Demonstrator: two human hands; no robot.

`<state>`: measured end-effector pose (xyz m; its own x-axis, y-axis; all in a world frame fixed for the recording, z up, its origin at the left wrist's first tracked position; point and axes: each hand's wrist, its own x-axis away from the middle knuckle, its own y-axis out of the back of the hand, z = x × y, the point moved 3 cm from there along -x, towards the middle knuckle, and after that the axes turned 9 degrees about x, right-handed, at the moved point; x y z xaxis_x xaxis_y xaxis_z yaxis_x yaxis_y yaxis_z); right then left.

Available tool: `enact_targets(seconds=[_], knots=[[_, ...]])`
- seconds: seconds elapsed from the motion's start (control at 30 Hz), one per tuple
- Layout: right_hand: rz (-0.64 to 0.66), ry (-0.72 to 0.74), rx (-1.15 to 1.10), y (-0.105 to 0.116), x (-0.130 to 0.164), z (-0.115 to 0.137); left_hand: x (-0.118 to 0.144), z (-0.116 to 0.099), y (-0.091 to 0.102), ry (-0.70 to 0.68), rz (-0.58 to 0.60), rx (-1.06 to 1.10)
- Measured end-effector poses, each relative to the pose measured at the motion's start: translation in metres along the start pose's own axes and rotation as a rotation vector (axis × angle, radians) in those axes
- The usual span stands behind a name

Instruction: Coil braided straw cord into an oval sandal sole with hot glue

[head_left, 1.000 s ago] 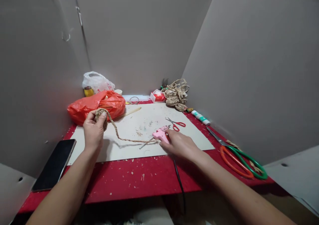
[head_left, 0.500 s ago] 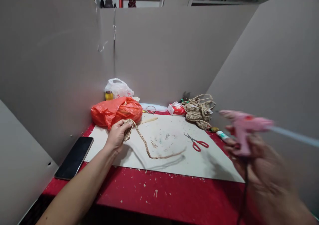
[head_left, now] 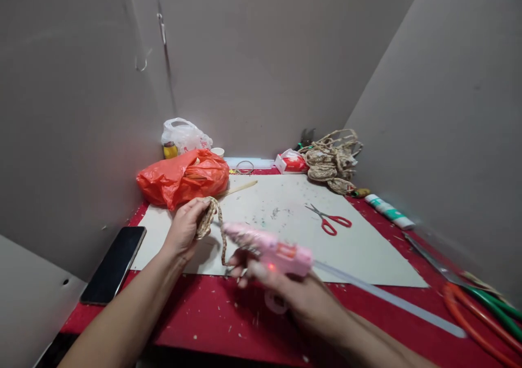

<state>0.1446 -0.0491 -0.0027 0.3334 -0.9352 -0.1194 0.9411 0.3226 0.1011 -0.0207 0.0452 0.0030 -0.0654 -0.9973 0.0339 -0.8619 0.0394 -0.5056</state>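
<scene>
Slightly blurred glue gun; handle hidden

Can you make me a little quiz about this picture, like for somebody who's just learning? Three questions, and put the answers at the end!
1. Which hand holds the pink glue gun?
2. True or false: the red-handled scissors lie on the white sheet.
3. What does the left hand hold?
A) a phone
B) a coil of braided cord
C) a white cup

Key:
1. The right hand
2. True
3. B
</scene>
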Motion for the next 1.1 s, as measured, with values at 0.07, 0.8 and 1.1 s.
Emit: enact_targets(seconds=[0.07, 0.8, 1.1], knots=[[0.139, 0.048, 0.106, -0.013, -0.006, 0.005, -0.001, -0.003, 0.002, -0.003, -0.012, 0.01], [0.011, 0.033, 0.243, -0.001, -0.009, -0.02, 0.003, 0.001, -0.004, 0.003, -0.072, -0.05], [0.141, 0.248, 0.425, -0.011, -0.014, -0.03, 0.001, -0.007, -0.005, 0.009, -0.101, -0.026]])
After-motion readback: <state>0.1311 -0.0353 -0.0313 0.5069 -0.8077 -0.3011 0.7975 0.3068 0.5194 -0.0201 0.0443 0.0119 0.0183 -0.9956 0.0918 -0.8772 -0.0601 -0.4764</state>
